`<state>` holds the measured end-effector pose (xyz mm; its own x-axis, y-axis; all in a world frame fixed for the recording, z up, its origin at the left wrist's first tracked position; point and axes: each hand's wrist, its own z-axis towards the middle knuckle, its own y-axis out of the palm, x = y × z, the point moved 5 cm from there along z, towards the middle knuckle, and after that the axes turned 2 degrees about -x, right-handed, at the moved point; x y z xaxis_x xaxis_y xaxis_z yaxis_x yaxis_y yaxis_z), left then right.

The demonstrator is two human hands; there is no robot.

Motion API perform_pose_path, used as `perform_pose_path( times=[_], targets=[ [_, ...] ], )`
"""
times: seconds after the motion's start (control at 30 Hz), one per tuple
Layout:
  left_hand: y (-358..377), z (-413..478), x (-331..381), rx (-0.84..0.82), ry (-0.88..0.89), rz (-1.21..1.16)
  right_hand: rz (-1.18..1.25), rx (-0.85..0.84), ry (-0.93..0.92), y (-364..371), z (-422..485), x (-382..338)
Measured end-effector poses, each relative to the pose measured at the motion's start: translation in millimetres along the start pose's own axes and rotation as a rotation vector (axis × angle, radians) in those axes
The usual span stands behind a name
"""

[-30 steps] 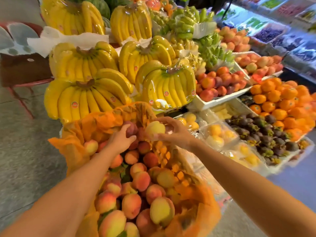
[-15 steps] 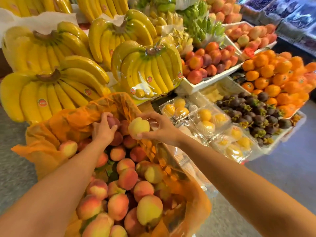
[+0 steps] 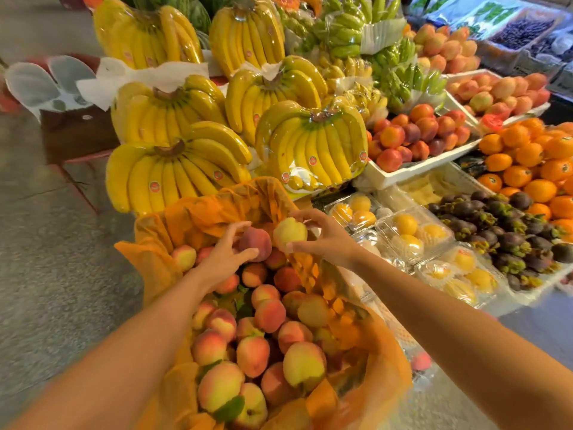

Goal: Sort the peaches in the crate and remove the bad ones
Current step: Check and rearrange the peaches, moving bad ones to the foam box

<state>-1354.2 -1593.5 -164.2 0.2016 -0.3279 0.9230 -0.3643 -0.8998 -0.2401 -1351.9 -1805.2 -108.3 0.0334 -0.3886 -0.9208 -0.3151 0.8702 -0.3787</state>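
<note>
Fingers [image 3: 248,252] of left hand [image 3: 223,259] clasp dark-red round peach [image 3: 255,240]; right hand [image 3: 328,240] pinches pale-yellow peach [image 3: 290,232] over orange-plastic-lined crate [image 3: 173,225]; red stickers on yellow banana bunches [image 3: 173,169] behind, prob. brand labels, unreadable.

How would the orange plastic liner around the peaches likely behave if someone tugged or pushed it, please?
The orange liner looks thin and crumpled, so it would probably flop and fold, not hold shape. It drapes loosely over the crate edge, so a tug might slide it. The peaches piled on it would likely pin the lower part.
</note>
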Motion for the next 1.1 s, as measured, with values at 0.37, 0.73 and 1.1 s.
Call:
perform_pose_path(
  times=[0.37,0.73,1.1],
  targets=[
    [-11.8,-70.9,3.3,-0.004,0.029,-0.055,-0.129,-0.065,-0.119,39.3,-27.2,-24.5],
    [-17.0,-108.5,16.6,0.088,0.145,0.061,-0.196,-0.117,-0.177,54.1,-52.4,-39.8],
    [-16.5,-126.1,23.4,-0.092,0.026,-0.014,-0.352,-0.317,0.024,57.7,-56.1,-41.4]
  ],
)
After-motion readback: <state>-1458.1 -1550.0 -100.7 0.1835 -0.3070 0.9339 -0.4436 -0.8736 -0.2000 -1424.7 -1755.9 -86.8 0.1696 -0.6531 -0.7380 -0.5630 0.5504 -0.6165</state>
